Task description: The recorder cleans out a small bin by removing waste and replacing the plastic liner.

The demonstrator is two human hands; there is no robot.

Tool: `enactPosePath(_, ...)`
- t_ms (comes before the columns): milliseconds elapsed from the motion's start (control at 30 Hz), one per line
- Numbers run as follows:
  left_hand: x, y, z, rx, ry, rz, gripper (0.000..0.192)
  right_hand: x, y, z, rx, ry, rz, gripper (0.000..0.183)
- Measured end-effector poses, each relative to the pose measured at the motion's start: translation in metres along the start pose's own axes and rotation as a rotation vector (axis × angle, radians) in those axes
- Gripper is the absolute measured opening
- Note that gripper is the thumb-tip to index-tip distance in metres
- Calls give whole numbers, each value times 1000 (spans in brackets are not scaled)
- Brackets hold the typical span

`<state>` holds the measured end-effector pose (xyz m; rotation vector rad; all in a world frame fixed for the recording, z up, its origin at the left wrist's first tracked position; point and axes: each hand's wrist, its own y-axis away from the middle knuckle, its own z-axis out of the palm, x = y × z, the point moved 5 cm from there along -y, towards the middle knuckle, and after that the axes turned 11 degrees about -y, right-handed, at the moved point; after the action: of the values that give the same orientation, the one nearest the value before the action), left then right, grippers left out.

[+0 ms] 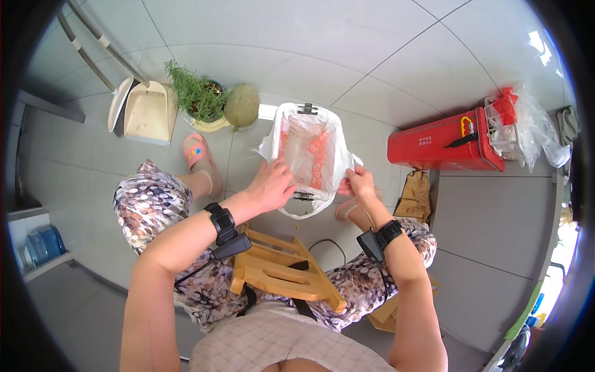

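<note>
A white plastic bag point(343, 144) lines a small bin on the floor before me and is folded over its rim. Red print shows on the bag's inner side. One black clip point(307, 109) sits on the far rim and another black clip point(304, 196) on the near rim. My right hand point(361, 182) pinches the bag's loose edge at the right side. At the near left corner, my left hand point(272, 183) touches the bag with bent fingers; whether it grips the plastic is hidden.
A wooden folding stool point(283, 274) stands between my legs. Far left are a dustpan point(146, 111), a broom point(120, 109), a potted plant point(202, 100) and a netted melon point(242, 106). At right stand a red bin point(432, 142) and a brown paper bag point(413, 197).
</note>
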<state>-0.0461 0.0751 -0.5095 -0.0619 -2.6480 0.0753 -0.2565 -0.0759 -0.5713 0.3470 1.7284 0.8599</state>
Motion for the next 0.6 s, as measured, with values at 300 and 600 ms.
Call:
enactPosePath(300, -10, -8, -34, 295, -133, -226, 44, 46, -6, 4, 77, 383, -3, 19)
enactPosePath(600, -64, -15, 33, -232, 772, -622, 47, -49, 129, -19, -137, 91, -260, 15)
